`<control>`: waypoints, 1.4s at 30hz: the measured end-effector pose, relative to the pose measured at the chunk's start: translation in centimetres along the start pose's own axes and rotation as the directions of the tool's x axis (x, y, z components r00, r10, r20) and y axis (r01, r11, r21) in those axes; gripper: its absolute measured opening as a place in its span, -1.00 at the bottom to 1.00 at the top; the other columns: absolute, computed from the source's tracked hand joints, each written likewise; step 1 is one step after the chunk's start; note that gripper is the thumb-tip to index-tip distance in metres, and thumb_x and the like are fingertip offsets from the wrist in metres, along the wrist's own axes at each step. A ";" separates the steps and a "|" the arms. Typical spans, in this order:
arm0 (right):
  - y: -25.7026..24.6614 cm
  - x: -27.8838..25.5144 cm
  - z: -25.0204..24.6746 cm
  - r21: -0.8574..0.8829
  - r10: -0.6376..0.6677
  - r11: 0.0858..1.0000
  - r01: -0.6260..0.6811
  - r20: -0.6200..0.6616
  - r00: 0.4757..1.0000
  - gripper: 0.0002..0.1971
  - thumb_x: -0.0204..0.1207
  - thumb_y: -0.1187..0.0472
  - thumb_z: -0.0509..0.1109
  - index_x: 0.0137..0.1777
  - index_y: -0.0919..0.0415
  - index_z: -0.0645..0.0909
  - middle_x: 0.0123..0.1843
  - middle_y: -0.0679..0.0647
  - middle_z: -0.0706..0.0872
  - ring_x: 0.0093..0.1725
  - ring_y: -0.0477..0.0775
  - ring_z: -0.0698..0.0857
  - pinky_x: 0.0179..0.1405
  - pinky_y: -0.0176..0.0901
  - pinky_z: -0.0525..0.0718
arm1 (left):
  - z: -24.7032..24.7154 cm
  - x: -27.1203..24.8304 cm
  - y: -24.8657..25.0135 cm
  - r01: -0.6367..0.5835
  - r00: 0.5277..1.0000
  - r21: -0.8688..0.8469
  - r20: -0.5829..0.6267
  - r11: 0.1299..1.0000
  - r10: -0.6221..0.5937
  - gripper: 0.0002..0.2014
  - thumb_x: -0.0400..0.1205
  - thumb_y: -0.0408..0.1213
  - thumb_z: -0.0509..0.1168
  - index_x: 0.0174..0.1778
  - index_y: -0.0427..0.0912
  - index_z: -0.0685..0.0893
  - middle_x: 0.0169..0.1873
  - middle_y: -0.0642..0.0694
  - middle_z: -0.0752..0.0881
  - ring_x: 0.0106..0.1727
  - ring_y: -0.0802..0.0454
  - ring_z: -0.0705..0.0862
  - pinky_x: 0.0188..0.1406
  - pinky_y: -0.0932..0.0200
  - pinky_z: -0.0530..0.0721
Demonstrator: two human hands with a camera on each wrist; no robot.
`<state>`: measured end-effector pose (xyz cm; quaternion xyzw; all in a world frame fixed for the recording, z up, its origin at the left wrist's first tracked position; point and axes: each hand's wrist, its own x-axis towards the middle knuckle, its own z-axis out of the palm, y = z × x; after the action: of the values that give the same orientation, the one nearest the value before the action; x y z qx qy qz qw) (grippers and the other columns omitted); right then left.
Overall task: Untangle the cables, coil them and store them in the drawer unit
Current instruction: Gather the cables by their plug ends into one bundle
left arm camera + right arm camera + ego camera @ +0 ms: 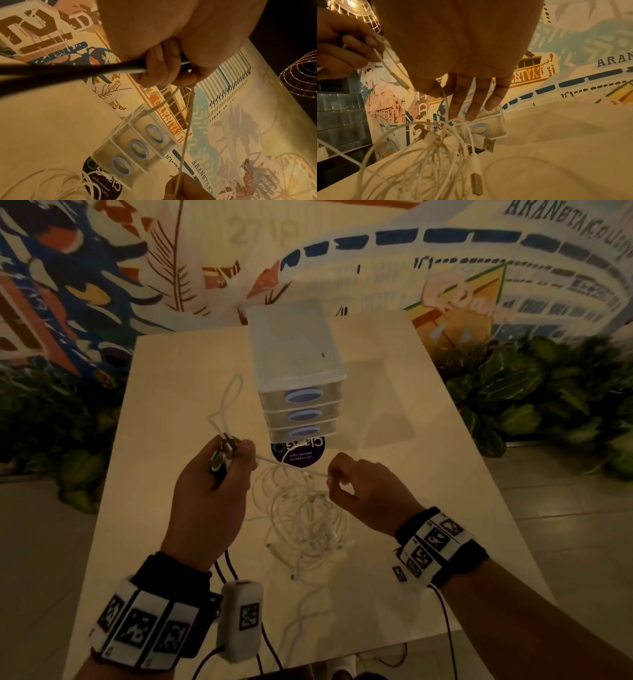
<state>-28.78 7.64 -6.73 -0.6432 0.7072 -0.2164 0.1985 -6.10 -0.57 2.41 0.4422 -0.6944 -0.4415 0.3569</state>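
A loose tangle of white cables (305, 522) lies on the pale table (394, 412), its USB plugs (476, 181) showing in the right wrist view. My left hand (227, 463) is raised over the table and grips a bundle of black cables (72, 71) with green-tipped plugs, plus a white cable (287, 465). That white cable runs taut to my right hand (334, 477), which pinches it between thumb and forefinger (442, 93) while the other fingers stay straight. A white loop (227, 402) rises beyond the left hand. The translucent drawer unit (298, 371) stands behind, its three drawers closed.
A round purple sticker (298, 453) lies on the table just in front of the drawer unit. Green plants (534, 392) flank the table on both sides, and a painted mural wall stands behind. The table's front edge is near my wrists.
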 end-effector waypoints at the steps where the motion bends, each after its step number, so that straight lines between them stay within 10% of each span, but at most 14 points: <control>1: 0.1 0.1 0.0 -0.006 0.008 1.000 -0.008 0.017 1.000 -0.85 0.61 -0.03 0.38 0.05 -0.05 0.50 -0.10 -0.20 0.72 -0.10 0.00 0.66 -0.05 0.01 0.62 | -0.1 0.0 -0.1 0.005 1.000 -0.020 -0.006 1.000 -0.005 -0.67 0.81 -0.16 0.23 -0.32 0.01 0.56 -0.49 -0.05 0.51 -0.48 0.09 0.41 -0.41 0.12 0.39; 11: 0.5 0.6 0.3 -0.108 0.002 0.994 0.000 0.015 1.000 -0.55 0.49 -0.27 0.08 -0.09 -0.06 0.73 -0.24 -0.19 0.54 -0.20 -0.04 0.54 -0.15 -0.07 0.44 | 0.0 0.1 0.6 -0.020 0.998 -0.112 -0.054 0.994 0.014 -0.71 0.73 0.03 0.22 -0.29 0.08 0.61 -0.49 0.05 0.54 -0.50 0.09 0.39 -0.42 0.09 0.32; 15: 0.5 0.6 -0.1 -0.184 0.005 0.983 0.013 0.099 0.995 -0.60 0.65 -0.27 0.09 0.09 -0.16 0.72 -0.07 -0.17 0.73 0.06 -0.03 0.58 0.18 0.01 0.45 | -0.1 0.3 0.6 -0.007 0.998 -0.142 -0.067 0.990 -0.002 -0.71 0.71 0.06 0.22 -0.31 0.10 0.61 -0.48 0.04 0.53 -0.48 0.08 0.41 -0.39 0.08 0.33; 25: 0.1 0.2 -2.6 0.194 -0.019 0.980 0.056 -0.189 0.982 -0.74 0.81 -0.02 0.17 0.06 0.01 0.66 -0.02 -0.18 0.83 -0.08 -0.09 0.76 0.00 -0.03 0.66 | -1.5 1.1 -1.1 0.036 0.990 -0.110 -0.128 0.993 -0.050 -0.65 0.68 0.18 0.22 -0.29 0.05 0.61 -0.45 -0.02 0.54 -0.45 0.00 0.41 -0.33 -0.07 0.37; 36: 0.5 -0.3 -1.8 0.067 -0.073 0.994 0.090 -0.225 0.972 -0.67 0.77 -0.10 0.14 0.13 0.04 0.68 0.00 -0.08 0.81 -0.02 0.03 0.73 0.00 0.04 0.70 | -0.9 1.0 -0.8 0.052 0.998 -0.010 -0.026 0.999 -0.052 -0.62 0.80 -0.01 0.21 -0.35 0.00 0.57 -0.48 -0.03 0.57 -0.51 0.09 0.43 -0.37 0.02 0.39; 42: -0.4 0.3 -2.7 0.142 -0.006 0.989 0.029 -0.157 0.988 -0.79 0.81 -0.01 0.15 0.06 -0.03 0.59 -0.21 -0.21 0.74 -0.20 -0.06 0.67 -0.13 0.00 0.60 | 0.6 0.4 -1.3 0.035 0.992 -0.050 0.126 0.998 -0.029 -0.56 0.70 0.21 0.20 -0.20 -0.12 0.62 -0.42 -0.05 0.60 -0.47 0.14 0.47 -0.35 0.09 0.45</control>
<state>-30.01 7.48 -4.25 -0.6146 0.6973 -0.3181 0.1865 -6.39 -1.09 1.08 0.4151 -0.6965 -0.4921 0.3168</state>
